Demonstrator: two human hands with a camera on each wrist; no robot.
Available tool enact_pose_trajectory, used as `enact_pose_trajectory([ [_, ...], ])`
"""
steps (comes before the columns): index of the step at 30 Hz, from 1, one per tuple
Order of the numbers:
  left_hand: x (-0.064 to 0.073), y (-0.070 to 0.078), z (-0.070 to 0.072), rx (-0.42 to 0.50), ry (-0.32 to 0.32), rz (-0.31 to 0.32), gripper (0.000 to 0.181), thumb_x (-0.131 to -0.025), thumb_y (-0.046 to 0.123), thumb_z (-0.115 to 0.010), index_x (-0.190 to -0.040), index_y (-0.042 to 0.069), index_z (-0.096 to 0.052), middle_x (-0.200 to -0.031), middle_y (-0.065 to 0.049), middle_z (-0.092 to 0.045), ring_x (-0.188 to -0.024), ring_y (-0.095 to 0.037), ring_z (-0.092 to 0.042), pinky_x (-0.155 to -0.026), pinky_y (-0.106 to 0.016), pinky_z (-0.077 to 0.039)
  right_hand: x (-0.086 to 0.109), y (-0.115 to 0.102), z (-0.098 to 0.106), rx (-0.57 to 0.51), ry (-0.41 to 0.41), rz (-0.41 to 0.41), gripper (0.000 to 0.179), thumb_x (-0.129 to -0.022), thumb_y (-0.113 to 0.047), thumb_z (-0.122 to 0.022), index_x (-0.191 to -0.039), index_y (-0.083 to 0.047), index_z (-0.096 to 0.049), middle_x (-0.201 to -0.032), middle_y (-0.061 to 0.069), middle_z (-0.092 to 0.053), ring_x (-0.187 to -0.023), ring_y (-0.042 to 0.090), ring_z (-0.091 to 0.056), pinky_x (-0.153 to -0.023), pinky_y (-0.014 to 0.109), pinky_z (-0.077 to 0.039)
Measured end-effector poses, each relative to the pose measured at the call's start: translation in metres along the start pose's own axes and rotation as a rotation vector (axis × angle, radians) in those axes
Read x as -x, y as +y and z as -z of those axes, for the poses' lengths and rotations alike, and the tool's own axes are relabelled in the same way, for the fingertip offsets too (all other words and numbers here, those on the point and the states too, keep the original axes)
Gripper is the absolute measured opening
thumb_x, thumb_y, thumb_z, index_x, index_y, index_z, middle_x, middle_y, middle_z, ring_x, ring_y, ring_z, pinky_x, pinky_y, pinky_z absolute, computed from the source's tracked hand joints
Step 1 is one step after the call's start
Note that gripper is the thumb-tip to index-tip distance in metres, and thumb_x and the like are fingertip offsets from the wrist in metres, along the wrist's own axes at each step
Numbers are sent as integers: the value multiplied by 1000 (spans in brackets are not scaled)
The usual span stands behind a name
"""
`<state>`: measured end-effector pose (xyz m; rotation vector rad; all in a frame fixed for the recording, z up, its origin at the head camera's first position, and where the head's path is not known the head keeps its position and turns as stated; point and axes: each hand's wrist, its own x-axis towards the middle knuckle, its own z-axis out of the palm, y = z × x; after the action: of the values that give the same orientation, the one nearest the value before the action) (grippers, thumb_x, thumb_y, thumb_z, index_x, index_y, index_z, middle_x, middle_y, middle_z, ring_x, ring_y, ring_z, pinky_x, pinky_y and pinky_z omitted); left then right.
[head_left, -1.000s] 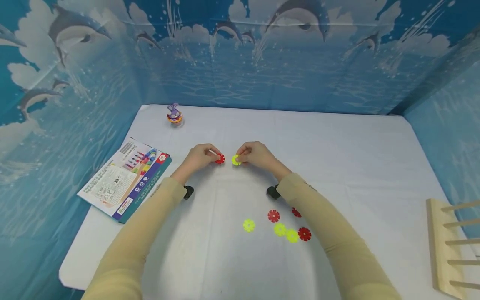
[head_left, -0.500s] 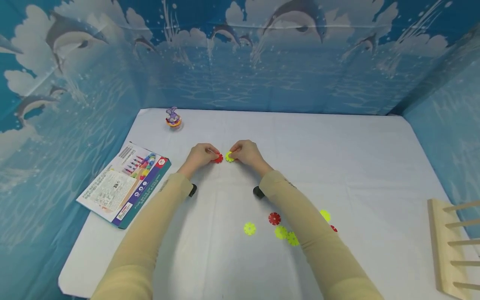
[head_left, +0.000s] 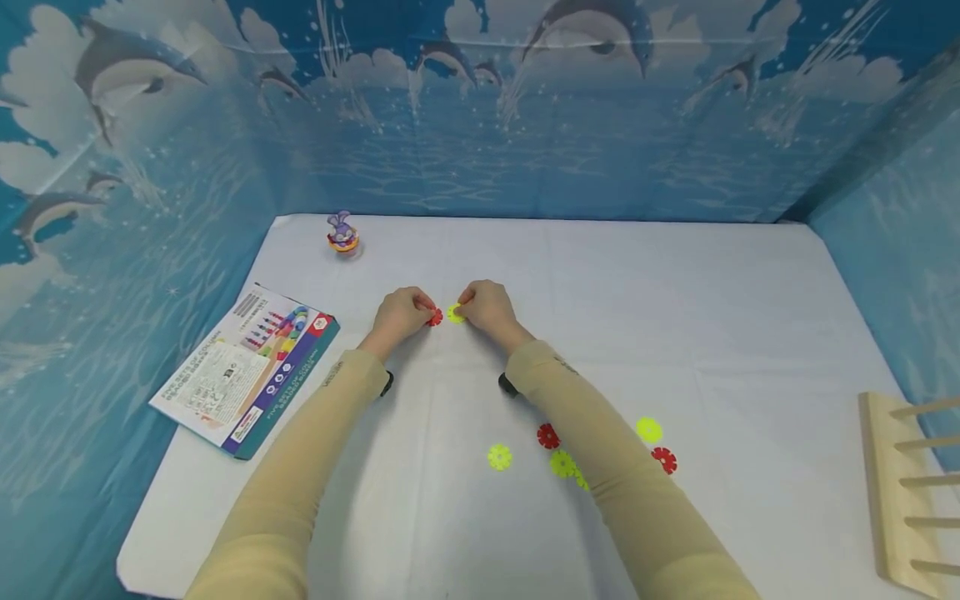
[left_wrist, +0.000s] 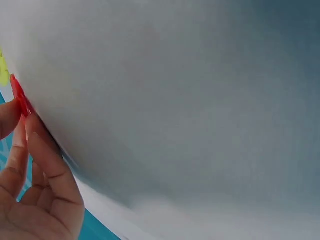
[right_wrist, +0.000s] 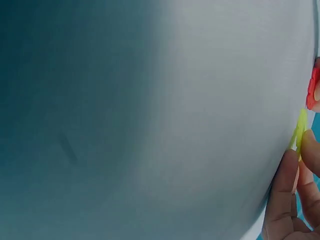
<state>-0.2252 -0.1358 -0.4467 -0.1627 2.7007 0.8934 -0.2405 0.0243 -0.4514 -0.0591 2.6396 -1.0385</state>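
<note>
In the head view my left hand (head_left: 401,317) pinches a red notched disc (head_left: 436,317) between thumb and fingers. Facing it across a small gap, my right hand (head_left: 489,308) pinches a yellow notched disc (head_left: 455,313). Both hands are over the middle of the table. The left wrist view shows the red disc (left_wrist: 21,95) nearly edge-on, with a bit of the yellow disc (left_wrist: 4,70) beyond it. From the right wrist, the yellow disc (right_wrist: 298,132) appears edge-on, just below the red disc (right_wrist: 312,87).
More discs lie nearer me: a yellow disc (head_left: 499,457), a red disc (head_left: 548,436) and others partly under the right sleeve (head_left: 622,450). A printed box (head_left: 246,371) lies at left, a rabbit toy (head_left: 343,234) behind. A wooden rack (head_left: 896,492) stands at right.
My right hand has moved left with the yellow disc, narrowing the gap to the red one. The right sleeve shifted left, uncovering a yellow and a red disc. The left hand stays nearly in place.
</note>
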Motion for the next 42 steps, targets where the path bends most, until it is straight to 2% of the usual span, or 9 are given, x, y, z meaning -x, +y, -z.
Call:
enact_pose_trajectory([
  [8,2,0,-2,-45,19,-20,13,-92,11,-63,-103,8,-68,-93,-7,-65,-81,-18,-55,-73,-27,-42,4,-6,-4,52,18,-16,14,-89,-14,-72,-97,-3,-69,-101,12,-70,-94,25,-64,-86,35,-52],
  [15,4,0,-3,-52,18,-12,14,-92,13,-63,-104,7,-68,-95,-7,-65,-82,-18,-55,-73,-29,-42,5,-7,-7,85,24,0,13,-89,-14,-72,-95,-3,-69,-98,11,-70,-90,25,-64,-82,34,-52],
  [21,5,3,-2,-36,-1,-60,18,-94,15,-64,-107,5,-68,-98,-10,-66,-86,-20,-57,-78,-30,-44,6,-7,-7,76,18,3,13,-89,-14,-72,-95,-3,-69,-98,11,-70,-90,24,-64,-81,33,-52],
  [27,2,6,-3,-51,5,-86,22,-93,20,-68,-109,5,-68,-103,-11,-63,-93,-22,-54,-85,-35,-43,7,-7,-5,79,13,16,15,-89,-14,-72,-98,-2,-69,-101,12,-70,-94,26,-66,-84,33,-53],
  [32,-2,9,-6,-52,11,-117,22,-90,19,-72,-107,5,-70,-98,-11,-65,-88,-22,-53,-83,-35,-42,6,-7,0,73,17,13,17,-89,-15,-72,-99,-1,-70,-103,13,-71,-96,26,-66,-86,34,-53],
  [38,-3,10,-9,-22,3,-73,20,-89,20,-74,-103,7,-69,-95,-9,-62,-87,-21,-52,-80,-32,-41,5,-2,6,34,-19,12,19,-92,-19,-69,-101,-2,-72,-104,11,-71,-94,22,-63,-85,33,-52],
  [42,-4,8,-11,10,-10,-43,19,-90,22,-73,-103,8,-69,-96,-8,-58,-89,-21,-50,-79,-31,-41,10,5,18,-16,-92,7,22,-93,-21,-66,-106,-4,-71,-103,10,-71,-89,18,-62,-79,29,-50],
])
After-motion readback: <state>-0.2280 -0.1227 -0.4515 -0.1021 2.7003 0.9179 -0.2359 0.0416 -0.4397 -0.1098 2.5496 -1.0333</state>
